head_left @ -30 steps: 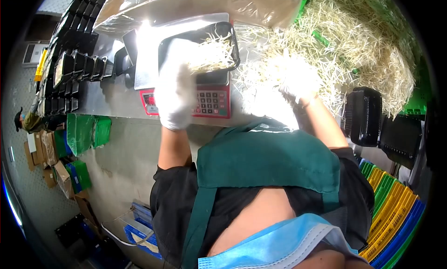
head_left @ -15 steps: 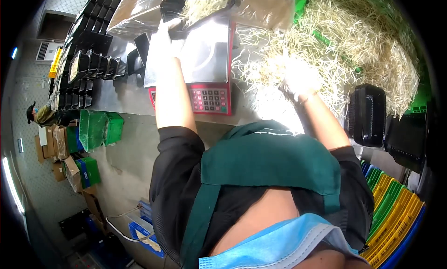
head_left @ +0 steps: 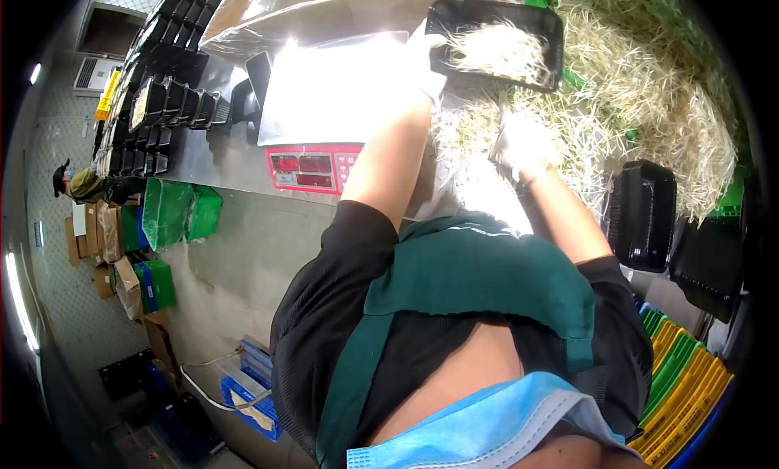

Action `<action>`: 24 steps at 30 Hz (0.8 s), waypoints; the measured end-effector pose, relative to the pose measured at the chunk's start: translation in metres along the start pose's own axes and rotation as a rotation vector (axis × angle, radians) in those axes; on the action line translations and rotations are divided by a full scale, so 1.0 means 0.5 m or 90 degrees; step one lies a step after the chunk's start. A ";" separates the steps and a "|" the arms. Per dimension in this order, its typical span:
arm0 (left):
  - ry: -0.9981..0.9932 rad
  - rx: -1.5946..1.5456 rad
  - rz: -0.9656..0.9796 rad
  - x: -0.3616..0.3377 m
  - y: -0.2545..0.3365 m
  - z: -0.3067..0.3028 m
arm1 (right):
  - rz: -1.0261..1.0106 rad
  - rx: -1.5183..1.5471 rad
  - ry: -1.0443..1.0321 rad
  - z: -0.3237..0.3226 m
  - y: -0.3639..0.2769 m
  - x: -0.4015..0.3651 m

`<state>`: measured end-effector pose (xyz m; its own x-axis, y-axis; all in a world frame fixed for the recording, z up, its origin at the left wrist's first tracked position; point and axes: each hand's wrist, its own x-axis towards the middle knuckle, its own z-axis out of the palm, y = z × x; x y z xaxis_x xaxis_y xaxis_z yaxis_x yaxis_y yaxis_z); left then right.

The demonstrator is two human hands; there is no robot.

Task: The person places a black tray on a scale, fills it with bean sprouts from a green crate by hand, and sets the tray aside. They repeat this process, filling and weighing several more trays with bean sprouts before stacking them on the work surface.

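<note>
My left hand [head_left: 425, 62], in a white glove, grips the left edge of a black plastic tray [head_left: 497, 81]. Pale bean sprouts [head_left: 507, 51] lie in the tray, which is held over the right side of the scale and the sprout pile. My right hand [head_left: 527, 144], gloved too, is down among loose bean sprouts [head_left: 471, 128] on the table, its fingers curled into them; glare blurs their outline. The scale [head_left: 316, 96] has a bright metal plate and a red front with displays, partly covered by my left forearm.
A big heap of sprouts [head_left: 649, 71] spreads over the right. Stacked black trays [head_left: 643, 216] stand beside my right forearm; more trays [head_left: 174, 108] line the left. Colored crates [head_left: 682, 380] are at lower right. A person [head_left: 81, 185] stands far left.
My left hand has carried the sprout-filled tray rightward, from above the scale plate toward the pile. The right hand stays in nearly the same spot among the sprouts.
</note>
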<state>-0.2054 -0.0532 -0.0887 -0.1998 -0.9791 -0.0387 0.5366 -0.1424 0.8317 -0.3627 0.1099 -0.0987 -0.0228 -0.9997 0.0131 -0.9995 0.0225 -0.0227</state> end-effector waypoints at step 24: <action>0.007 0.180 -0.009 -0.255 0.257 -0.109 | -0.301 0.093 0.170 -0.206 -0.302 0.107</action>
<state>-0.0663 0.0452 -0.0071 -0.1955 -0.9790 -0.0570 0.2837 -0.1121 0.9523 -0.2152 0.0547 0.0081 0.4037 -0.8617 0.3075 -0.8890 -0.4489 -0.0909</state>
